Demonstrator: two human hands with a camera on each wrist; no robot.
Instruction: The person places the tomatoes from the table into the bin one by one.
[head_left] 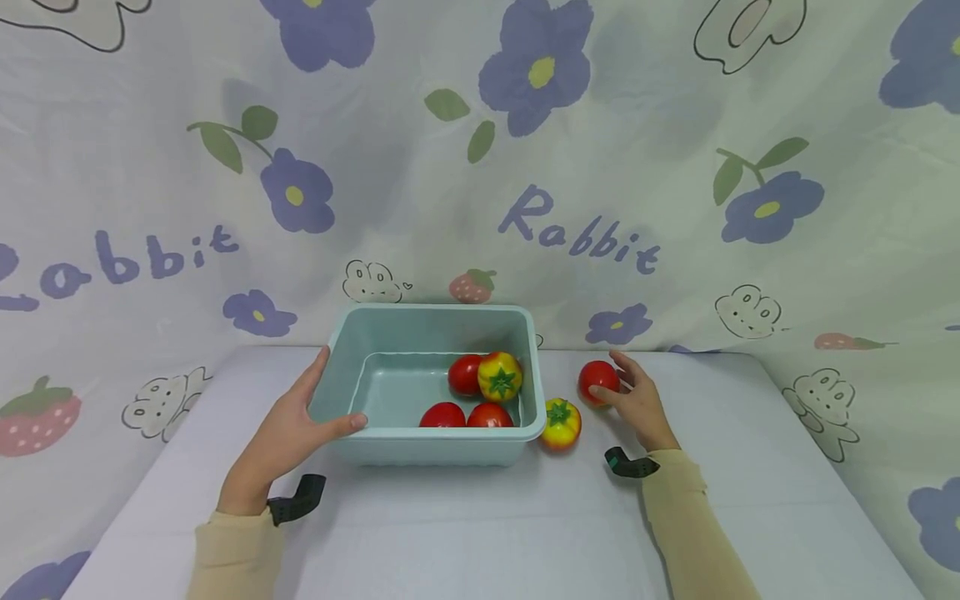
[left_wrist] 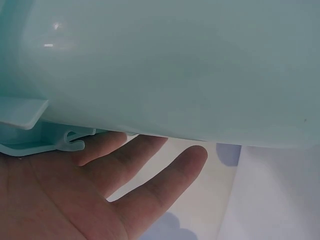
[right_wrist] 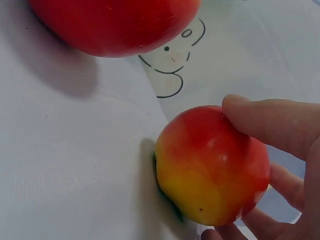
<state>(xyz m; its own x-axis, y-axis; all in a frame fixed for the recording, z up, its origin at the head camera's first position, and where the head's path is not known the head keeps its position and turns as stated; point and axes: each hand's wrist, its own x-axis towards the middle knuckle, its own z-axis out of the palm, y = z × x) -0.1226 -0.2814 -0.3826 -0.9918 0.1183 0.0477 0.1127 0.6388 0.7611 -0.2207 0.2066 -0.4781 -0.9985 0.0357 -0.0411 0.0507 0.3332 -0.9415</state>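
Note:
My left hand point(head_left: 288, 425) grips the left side of a pale green-blue plastic bin point(head_left: 435, 450). Its thumb lies over the near rim and its fingers are along the outer wall; in the left wrist view the fingers point(left_wrist: 155, 200) show beneath the rim. To the bin's right, my right hand point(head_left: 637, 404) holds a red tomato point(head_left: 597, 382) between thumb and fingers, low at the table. The right wrist view shows that tomato point(right_wrist: 215, 165) with a yellow patch and a bit of green underneath. A yellow-and-red tomato point(head_left: 561, 425) with a green calyx lies against the bin's right side.
Inside the bin, on its right half, are a red tomato point(head_left: 465, 375), a yellow-red one point(head_left: 500, 377) and two more red ones point(head_left: 490, 415) partly hidden by the front wall. A white cloth covers the table point(head_left: 450, 533). Behind hangs a patterned curtain point(head_left: 420, 183).

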